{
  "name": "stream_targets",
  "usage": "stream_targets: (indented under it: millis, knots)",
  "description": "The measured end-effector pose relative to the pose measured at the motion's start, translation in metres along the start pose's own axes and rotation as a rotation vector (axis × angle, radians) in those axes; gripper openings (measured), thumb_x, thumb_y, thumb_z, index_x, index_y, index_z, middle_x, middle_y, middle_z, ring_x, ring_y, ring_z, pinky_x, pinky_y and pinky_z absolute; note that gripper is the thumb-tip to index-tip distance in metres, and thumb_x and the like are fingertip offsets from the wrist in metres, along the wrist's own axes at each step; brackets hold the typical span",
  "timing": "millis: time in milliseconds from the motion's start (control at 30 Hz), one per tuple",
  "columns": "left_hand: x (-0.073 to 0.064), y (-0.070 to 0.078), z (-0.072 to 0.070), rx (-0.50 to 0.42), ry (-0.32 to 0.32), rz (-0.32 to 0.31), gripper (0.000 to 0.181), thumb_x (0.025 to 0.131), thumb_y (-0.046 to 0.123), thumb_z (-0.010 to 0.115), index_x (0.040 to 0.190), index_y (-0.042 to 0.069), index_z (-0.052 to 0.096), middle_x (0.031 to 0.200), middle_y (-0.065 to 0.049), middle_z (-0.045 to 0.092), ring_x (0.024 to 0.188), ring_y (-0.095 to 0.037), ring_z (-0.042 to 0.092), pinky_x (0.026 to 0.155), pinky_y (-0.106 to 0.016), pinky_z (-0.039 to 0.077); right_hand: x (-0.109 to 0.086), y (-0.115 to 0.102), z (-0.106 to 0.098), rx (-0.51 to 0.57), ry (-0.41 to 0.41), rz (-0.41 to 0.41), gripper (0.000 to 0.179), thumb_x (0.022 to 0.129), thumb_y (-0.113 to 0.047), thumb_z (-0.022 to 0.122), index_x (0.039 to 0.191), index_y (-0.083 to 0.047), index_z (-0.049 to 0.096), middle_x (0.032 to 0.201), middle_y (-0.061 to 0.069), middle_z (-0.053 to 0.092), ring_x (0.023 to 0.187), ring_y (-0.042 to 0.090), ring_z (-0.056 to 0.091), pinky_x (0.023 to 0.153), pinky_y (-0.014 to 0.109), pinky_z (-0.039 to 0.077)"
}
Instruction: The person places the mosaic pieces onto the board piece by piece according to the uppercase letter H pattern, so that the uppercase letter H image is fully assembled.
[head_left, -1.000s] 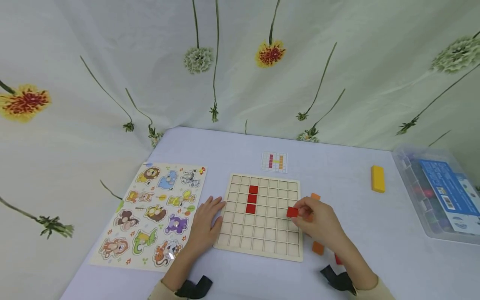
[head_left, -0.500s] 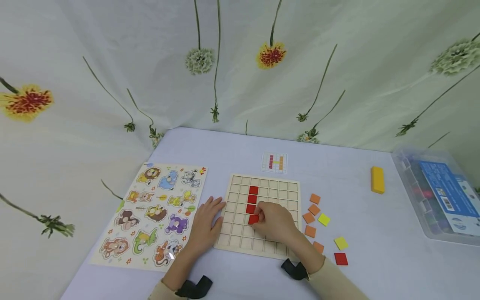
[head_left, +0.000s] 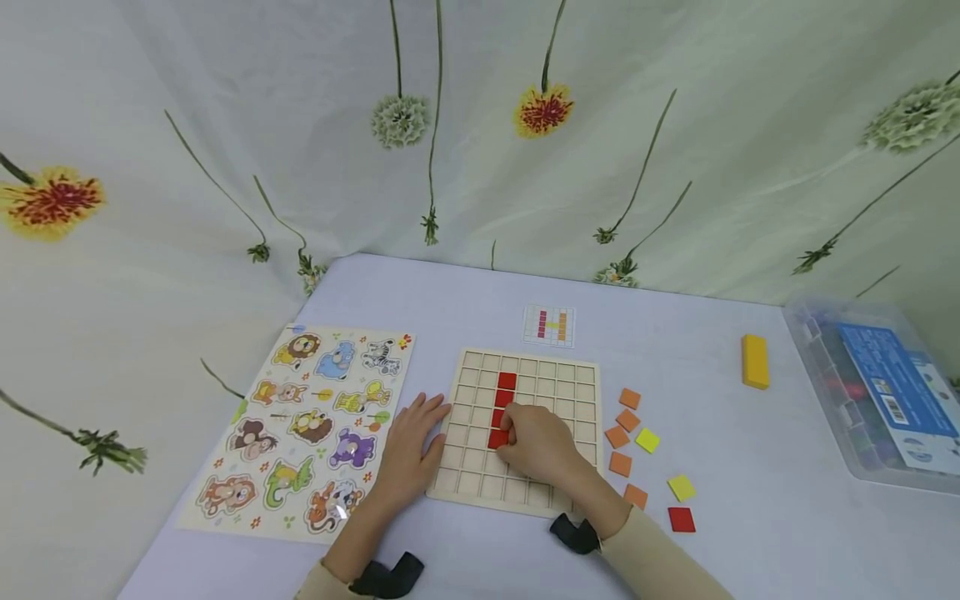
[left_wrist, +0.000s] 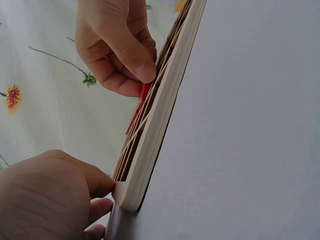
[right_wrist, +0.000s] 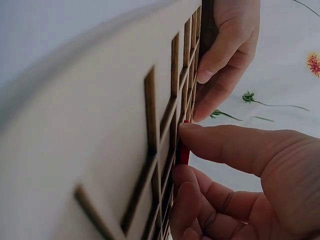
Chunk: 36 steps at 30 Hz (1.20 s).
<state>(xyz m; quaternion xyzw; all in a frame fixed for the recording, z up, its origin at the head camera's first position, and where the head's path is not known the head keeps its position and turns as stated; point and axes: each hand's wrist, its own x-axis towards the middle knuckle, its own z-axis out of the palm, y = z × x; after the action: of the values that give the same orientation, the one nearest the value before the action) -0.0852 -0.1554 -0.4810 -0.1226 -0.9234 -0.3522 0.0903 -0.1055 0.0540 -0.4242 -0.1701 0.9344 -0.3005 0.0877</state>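
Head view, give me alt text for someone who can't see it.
A right hand pinches the lowest red tile in a column on a gridded board; the left hand touches its left edge. Loose tiles lie to the right, an animal sheet to the left, a pattern card beyond.

On the left of the pale tabletop (head_left: pixel 720 333) lies a board of cartoon animals (head_left: pixel 300 429), a lion and a zebra in its far row. Toward the far right, a yellow block (head_left: pixel 755 362) lies near a clear plastic box (head_left: pixel 819 387) showing a blue-and-white printed sheet (head_left: pixel 888 379). Behind, and along the left, hangs a white cloth (head_left: pixel 300 75) printed with dandelions and yellow-and-red flowers.
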Motion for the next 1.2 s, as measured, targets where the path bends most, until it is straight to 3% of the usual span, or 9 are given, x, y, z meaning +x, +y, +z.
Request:
stream_targets:
  millis: [233,400,600,800,967,1200]
  knots:
    - [0.0,0.001,0.0,0.003,-0.003,0.0,0.044,0.091,0.003,0.058,0.134,0.003,0.055,0.147,-0.016,0.049,0.144,-0.04,0.03,0.119,-0.058,0.017,-0.007,0.004,-0.004,0.055,0.037,0.006,0.02,0.075,-0.01,0.075,0.089,-0.007,0.062,0.064,-0.006,0.052,0.055,0.008,0.046,0.049,0.021,0.035]
    - [0.001,0.002,-0.001,0.01,-0.009,-0.007,0.043,0.091,0.003,0.058,0.134,0.003,0.055,0.147,-0.016,0.049,0.145,-0.04,0.03,0.119,-0.058,0.018,-0.023,0.015,-0.021,0.134,0.095,0.015,0.023,0.076,-0.014,0.079,0.093,-0.009,0.064,0.071,-0.008,0.054,0.063,0.006,0.048,0.055,0.02,0.04]
    - [0.001,0.004,-0.001,0.019,-0.004,-0.002,0.043,0.091,0.002,0.057,0.134,0.003,0.056,0.146,-0.016,0.049,0.144,-0.04,0.031,0.118,-0.059,0.019,-0.058,0.043,-0.051,0.245,0.172,-0.019,0.028,0.078,-0.011,0.08,0.102,-0.006,0.067,0.078,-0.007,0.059,0.071,0.006,0.054,0.063,0.02,0.047]
    - [0.0,0.004,-0.001,0.019,-0.005,-0.003,0.042,0.091,0.002,0.057,0.134,0.003,0.056,0.146,-0.016,0.049,0.144,-0.04,0.031,0.118,-0.059,0.019,-0.106,0.078,-0.074,0.205,0.294,-0.057,0.034,0.077,-0.013,0.081,0.108,-0.011,0.067,0.086,-0.004,0.063,0.073,0.003,0.054,0.066,0.022,0.048]
    - [0.0,0.003,-0.001,0.015,-0.009,-0.004,0.043,0.091,0.002,0.056,0.134,0.003,0.056,0.147,-0.016,0.049,0.144,-0.04,0.031,0.118,-0.059,0.019,-0.139,0.104,-0.083,0.178,0.332,0.02,0.043,0.074,-0.011,0.083,0.114,-0.011,0.066,0.087,-0.002,0.061,0.072,0.004,0.053,0.062,0.019,0.047]
    - [0.001,0.002,0.0,0.008,-0.008,-0.01,0.043,0.091,0.002,0.057,0.134,0.003,0.055,0.147,-0.017,0.049,0.144,-0.04,0.03,0.119,-0.058,0.018,-0.164,0.133,-0.083,0.167,0.251,0.22,0.047,0.074,-0.014,0.083,0.118,-0.011,0.065,0.088,-0.003,0.06,0.07,0.003,0.052,0.06,0.018,0.047]
